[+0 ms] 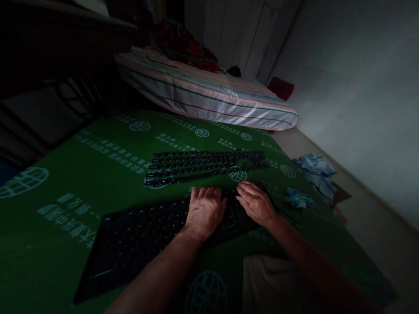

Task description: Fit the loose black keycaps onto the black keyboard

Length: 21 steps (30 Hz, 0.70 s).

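Left hand point(205, 209) and right hand point(257, 204) bent over a long black plastic keyboard point(155, 233).
Grip was unclear; the keyboard seemed light, stiff, best held at ends.

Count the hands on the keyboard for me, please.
2. The left hand is over the keyboard, right of its middle, with fingers at the far edge; the right hand is beside it, nearer the right end. No other hands show.
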### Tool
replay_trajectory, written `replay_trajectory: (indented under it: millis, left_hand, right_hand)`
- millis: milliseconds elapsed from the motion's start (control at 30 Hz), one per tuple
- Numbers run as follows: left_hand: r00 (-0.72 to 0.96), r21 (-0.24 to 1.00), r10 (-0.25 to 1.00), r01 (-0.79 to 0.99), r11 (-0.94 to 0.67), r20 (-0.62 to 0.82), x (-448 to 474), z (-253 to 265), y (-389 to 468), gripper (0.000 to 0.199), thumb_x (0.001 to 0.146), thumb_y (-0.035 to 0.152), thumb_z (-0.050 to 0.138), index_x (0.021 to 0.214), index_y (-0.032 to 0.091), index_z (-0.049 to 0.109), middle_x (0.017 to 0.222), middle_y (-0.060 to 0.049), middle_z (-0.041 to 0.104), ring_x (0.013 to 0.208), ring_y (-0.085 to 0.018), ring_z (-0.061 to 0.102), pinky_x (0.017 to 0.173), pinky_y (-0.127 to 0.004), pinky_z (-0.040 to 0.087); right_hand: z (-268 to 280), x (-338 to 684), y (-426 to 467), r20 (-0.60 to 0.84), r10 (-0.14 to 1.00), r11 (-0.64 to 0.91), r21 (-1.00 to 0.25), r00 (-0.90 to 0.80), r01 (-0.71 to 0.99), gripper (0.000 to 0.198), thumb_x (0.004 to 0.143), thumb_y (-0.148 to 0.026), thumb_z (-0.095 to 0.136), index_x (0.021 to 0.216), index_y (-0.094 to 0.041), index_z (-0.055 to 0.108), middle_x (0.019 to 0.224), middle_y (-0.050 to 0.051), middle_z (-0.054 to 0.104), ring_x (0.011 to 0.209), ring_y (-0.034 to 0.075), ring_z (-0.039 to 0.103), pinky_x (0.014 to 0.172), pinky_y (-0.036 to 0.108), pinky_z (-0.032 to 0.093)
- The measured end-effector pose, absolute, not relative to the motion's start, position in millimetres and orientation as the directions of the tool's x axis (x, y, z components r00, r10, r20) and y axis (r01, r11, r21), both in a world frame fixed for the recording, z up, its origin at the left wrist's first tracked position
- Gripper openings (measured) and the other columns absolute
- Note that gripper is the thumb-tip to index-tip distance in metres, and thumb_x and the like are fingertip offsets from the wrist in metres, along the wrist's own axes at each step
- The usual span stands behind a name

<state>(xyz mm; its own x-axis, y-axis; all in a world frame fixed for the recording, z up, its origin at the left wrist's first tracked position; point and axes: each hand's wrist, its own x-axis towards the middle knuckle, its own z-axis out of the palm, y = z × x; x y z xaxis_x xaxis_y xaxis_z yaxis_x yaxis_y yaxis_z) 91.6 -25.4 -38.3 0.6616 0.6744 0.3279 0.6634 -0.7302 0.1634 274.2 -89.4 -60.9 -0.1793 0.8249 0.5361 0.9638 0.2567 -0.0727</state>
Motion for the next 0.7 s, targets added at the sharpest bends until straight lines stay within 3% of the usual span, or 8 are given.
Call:
replay_trajectory:
  millis: [300,600,700]
  left_hand:
    - [0.661,0.144,0.679,0.674,-0.724,0.321,91.7,-38.6,-25.0,0.024,0.087,0.032,0.048,0.093,0.014,0.062,0.091,-0.010,0.067,0.088,-0.027,0.059,0.088,-0.044,0.038]
    - [0.660,0.133,0.669,0.671,-0.730,0.342,90.8,-39.1,-23.2,0.023,0.087,0.032,0.048,0.091,0.014,0.062,0.088,-0.010,0.067,0.086,-0.027,0.060,0.089,-0.045,0.037]
    - [0.663,0.131,0.666,0.668,-0.732,0.342,91.0,-39.0,-23.2,0.024,0.087,0.032,0.047,0.092,0.014,0.062,0.088,-0.010,0.067,0.086,-0.027,0.060,0.087,-0.044,0.038]
  right_hand:
    - [-62.7,269.9,-89.2,0.522,0.840,0.224,-0.086,-0.148,0.971,0.027,0.089,-0.021,0.050,0.109,-0.013,0.066,0.112,0.013,0.066,0.111,0.024,0.057,0.099,0.039,0.048]
    - [-62.8,271.8,-90.1,0.575,0.818,0.204,-0.267,-0.015,0.942,0.029,0.088,-0.022,0.050,0.111,-0.016,0.065,0.114,0.012,0.064,0.108,0.021,0.059,0.097,0.035,0.049]
    - [-63.9,270.9,-91.0,0.590,0.808,0.195,-0.277,0.006,0.941,0.026,0.086,-0.021,0.052,0.108,-0.017,0.067,0.112,0.012,0.065,0.106,0.021,0.060,0.096,0.035,0.049]
